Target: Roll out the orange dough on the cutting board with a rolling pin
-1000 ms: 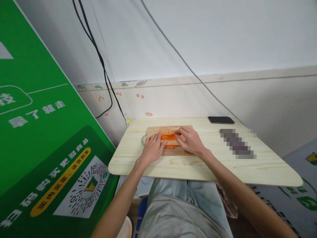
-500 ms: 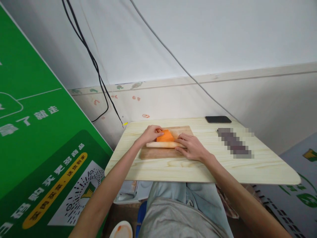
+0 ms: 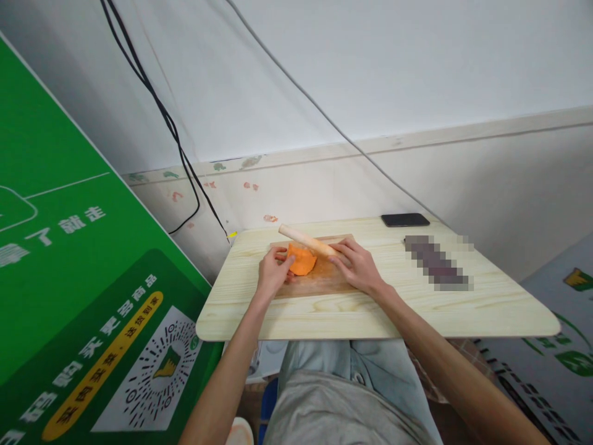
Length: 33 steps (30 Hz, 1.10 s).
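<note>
A flat orange sheet of dough is over the wooden board. My left hand grips the dough's left edge between thumb and fingers. In my right hand is the right end of a pale wooden rolling pin. The pin slants up and away to the left, its far end beyond the dough. Part of the board is hidden beneath the dough and my hands.
The board lies on a light wood-grain table. A black phone rests at the back right, with a blurred-out dark object nearer. A green printed panel stands at the left; cables hang along the wall.
The rolling pin has come off the dough's near edge and now slants away behind it. My left hand has moved nearer and slightly left, pulling the dough's edge round.
</note>
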Each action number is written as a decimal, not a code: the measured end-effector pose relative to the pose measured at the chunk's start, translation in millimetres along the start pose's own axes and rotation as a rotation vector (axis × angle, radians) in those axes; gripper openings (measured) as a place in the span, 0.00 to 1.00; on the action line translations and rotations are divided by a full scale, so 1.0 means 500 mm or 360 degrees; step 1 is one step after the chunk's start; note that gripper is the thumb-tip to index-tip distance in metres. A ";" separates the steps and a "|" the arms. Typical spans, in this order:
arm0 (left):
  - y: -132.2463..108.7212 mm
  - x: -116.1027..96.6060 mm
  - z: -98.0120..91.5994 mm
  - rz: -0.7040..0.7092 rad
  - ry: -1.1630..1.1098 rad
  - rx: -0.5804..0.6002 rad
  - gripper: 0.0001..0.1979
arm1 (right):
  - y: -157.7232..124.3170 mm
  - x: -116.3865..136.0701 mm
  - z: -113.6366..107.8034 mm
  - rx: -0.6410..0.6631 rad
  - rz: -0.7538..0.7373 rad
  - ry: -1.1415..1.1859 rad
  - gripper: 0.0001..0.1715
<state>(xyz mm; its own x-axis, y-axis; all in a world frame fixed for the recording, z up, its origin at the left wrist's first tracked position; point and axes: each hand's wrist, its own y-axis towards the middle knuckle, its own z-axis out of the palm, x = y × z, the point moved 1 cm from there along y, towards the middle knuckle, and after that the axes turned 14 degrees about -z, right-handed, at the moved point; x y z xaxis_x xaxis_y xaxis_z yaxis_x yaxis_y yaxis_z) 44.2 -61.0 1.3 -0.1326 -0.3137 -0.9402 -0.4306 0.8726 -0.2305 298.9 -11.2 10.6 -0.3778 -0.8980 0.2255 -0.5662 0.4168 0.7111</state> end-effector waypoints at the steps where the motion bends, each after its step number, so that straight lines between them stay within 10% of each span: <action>1: -0.010 -0.001 0.007 -0.0010 -0.0014 -0.0007 0.26 | 0.001 0.002 0.004 0.0039 -0.0012 -0.0013 0.23; 11: -0.064 0.003 0.053 -0.0065 0.0114 0.0096 0.26 | 0.005 -0.003 0.019 0.0158 -0.0012 -0.0103 0.23; 18: -0.085 -0.015 -0.025 0.0471 0.0914 -0.0373 0.29 | 0.000 -0.005 0.021 0.0255 -0.0055 -0.0135 0.23; 23: -0.092 -0.055 -0.068 0.0778 0.0784 -0.0529 0.15 | 0.000 -0.007 0.025 0.0289 -0.0122 -0.0163 0.21; 33: -0.062 -0.075 -0.047 0.1355 0.0885 -0.0566 0.08 | -0.001 -0.010 0.034 0.0370 -0.0166 -0.0200 0.20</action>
<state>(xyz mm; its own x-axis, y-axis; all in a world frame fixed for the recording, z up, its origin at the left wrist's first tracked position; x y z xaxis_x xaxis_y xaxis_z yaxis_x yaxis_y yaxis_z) 41.8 -85.1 49.5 -0.8600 0.1408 -0.4905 -0.2280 0.7539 0.6162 288.7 -4.6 -2.0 -0.3882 -0.9193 0.0647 -0.7541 0.3572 0.5512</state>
